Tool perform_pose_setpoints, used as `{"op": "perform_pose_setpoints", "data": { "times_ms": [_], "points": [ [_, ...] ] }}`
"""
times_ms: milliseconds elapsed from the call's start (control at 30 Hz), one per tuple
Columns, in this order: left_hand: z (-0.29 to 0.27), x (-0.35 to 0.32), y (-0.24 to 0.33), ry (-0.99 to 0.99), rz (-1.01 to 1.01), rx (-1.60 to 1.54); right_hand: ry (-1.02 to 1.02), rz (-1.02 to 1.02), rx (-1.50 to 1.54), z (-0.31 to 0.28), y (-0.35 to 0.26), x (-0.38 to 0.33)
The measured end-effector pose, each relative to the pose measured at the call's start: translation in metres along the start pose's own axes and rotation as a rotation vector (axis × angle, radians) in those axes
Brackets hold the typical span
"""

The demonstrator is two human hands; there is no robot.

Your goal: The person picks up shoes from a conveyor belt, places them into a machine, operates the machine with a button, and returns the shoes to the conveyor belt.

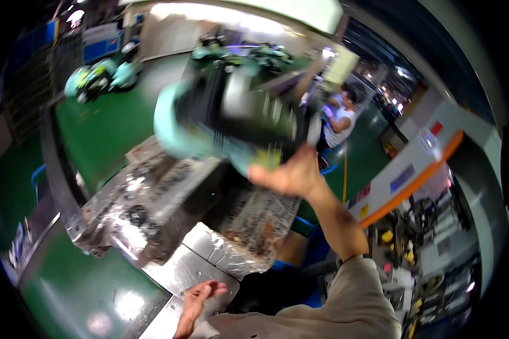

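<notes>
— Mint-green and black machine housing [232,121]: who had it, and how?

— The right hand [291,172] had it, raised high above the workbench [169,271]. The palm was under the near lower edge of the housing with the fingers curled up against it, pressed onto the part. The whole piece was blurred, so I could not tell exactly where each finger sat.

— And the other hand?

— The left hand [201,299] lay low at the near edge of the bench, fingers loosely spread and resting flat on a bare steel plate [181,268]. It pinched nothing.

— What lay under the lifted housing?

— A metal fixture covered in crinkled clear plastic sheeting [152,195], set across the middle of the bench, with a second plastic-covered tray of small dark parts [260,217] towards the right edge. A dark gap ran between the two.

— Farther out?

— More mint-green housings [99,76] sat on the green floor beyond the far left corner, and others [240,53] stood along the far side. A person in a white sleeveless top [340,116] stood well apart, past the far right. A white machine panel with an orange stripe [413,175] ran along the right.
</notes>
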State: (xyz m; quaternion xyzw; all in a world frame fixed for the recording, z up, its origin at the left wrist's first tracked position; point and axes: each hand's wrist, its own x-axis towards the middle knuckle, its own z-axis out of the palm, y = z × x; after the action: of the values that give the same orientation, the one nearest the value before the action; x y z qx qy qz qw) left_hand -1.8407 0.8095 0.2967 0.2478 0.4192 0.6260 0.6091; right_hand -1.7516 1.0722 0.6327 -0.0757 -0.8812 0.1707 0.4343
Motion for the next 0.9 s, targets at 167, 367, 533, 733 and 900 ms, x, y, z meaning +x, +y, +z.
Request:
{"op": "perform_pose_setpoints", "data": {
  "times_ms": [167,367,533,733,900],
  "points": [
    [0.154,0.043,0.063,-0.807,-0.256,-0.546,-0.256,-0.048,-0.184,-0.113,-0.062,-0.172],
    [0.212,0.070,-0.052,-0.976,-0.570,-0.434,-0.281,0.227,-0.631,-0.180,-0.157,-0.327],
    [0.377,0.021,-0.142,-0.883,-0.539,-0.199,0.894,0.780,0.014,-0.228,-0.185,-0.525],
    [0.512,-0.069,-0.267,-1.248,-0.129,0.565,1.737,1.187,0.203,-0.222,-0.236,-0.682],
    [0.611,-0.075,-0.359,-1.592,-0.289,0.844,2.151,1.078,-0.098,-0.256,-0.299,-0.771]
  ]
}}
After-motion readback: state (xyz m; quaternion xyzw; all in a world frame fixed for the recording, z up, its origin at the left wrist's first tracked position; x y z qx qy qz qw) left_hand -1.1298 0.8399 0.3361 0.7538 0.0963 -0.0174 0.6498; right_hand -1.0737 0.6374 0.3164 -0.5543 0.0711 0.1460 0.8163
